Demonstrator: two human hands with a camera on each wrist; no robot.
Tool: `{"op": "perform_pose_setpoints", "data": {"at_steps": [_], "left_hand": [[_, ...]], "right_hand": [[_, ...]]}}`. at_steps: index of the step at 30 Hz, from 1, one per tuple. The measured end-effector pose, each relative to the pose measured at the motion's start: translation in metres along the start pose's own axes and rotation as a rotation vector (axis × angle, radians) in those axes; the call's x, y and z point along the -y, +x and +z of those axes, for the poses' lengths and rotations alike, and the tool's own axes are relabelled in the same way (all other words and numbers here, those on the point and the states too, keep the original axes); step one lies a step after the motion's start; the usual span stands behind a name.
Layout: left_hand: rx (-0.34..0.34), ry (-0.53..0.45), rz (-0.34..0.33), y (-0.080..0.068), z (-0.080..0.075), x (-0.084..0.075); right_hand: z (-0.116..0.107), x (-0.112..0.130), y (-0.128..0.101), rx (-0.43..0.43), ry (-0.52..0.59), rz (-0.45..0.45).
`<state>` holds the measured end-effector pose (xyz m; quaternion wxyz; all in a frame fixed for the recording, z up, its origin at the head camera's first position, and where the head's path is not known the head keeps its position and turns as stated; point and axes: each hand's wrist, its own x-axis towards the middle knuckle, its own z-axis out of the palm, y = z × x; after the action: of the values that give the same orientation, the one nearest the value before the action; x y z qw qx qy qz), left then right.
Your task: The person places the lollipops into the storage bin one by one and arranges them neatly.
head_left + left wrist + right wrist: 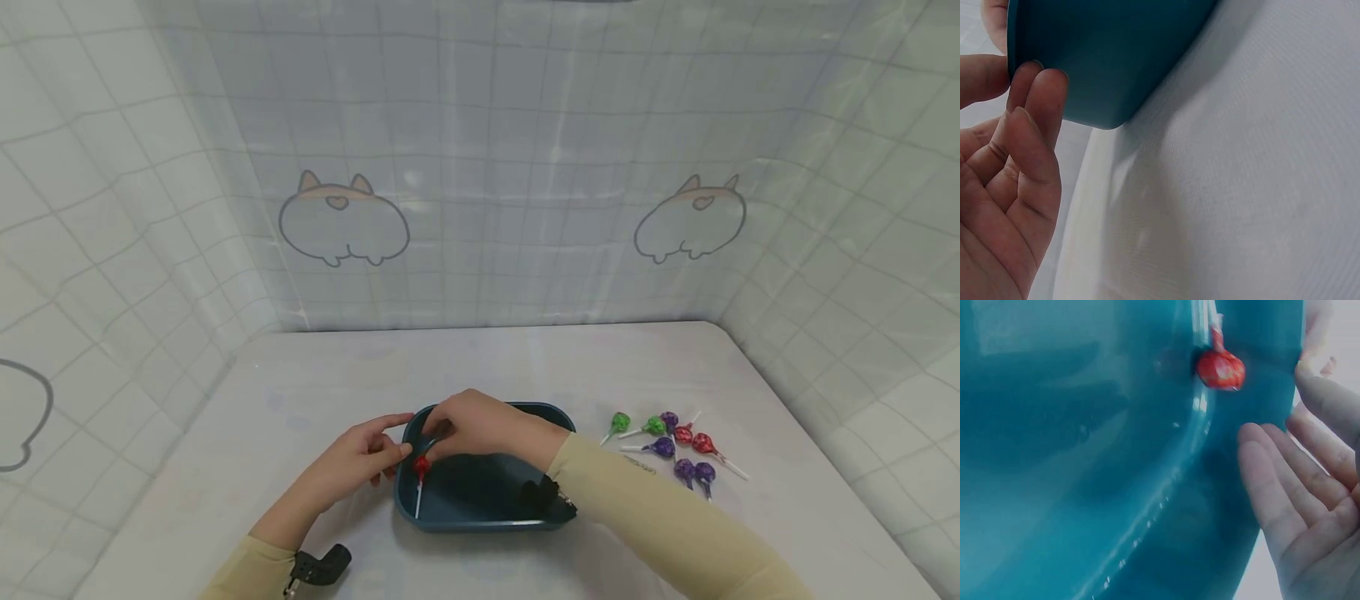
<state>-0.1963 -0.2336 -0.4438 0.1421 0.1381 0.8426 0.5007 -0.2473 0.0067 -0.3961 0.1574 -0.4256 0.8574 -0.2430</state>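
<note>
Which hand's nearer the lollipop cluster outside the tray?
Right. The right hand is over the tray, left of the lollipop cluster; the left hand is at the tray's left rim, farther off.

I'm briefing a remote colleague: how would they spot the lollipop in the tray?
On the white table sits a dark teal tray. At its left end, near the left hand, is a red lollipop. It's the only one visible inside; the other lollipops lie right of the tray.
</note>
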Motion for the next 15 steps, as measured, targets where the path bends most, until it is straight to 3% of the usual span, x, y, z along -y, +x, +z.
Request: {"op": "perform_pose_setpoints", "data": {"at_steps": [15], "left_hand": [[-0.013,0.022,0.003,0.001,0.002,0.000]], "right_hand": [[-0.026,-0.023,-0.044,-0.117,0.139,-0.025]]}}
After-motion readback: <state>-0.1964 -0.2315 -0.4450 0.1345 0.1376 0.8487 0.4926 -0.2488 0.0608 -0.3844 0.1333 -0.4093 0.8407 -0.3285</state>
